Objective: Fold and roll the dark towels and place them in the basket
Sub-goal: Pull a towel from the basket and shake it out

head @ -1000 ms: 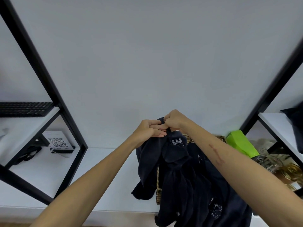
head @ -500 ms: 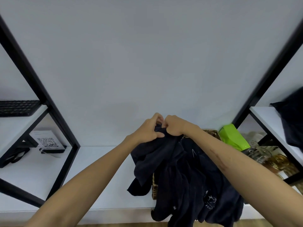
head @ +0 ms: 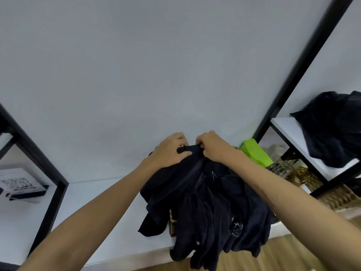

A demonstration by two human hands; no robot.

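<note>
Several dark navy cloth towels hang in a limp heap directly below both hands, draped over a woven basket of which only a sliver shows, on the white shelf. The left hand and right hand pinch the top edge of one towel with curled fingers, almost touching each other. The fabric looks soft, light and floppy, not slippery; I judge the hem or corners the best hold, since the middle would bunch. Pale printed marks show on the cloth below the right hand, unreadable. Right of that hand lies a lime-green packet; farther right, another dark cloth pile. Far left stands a QR-code card.
</note>
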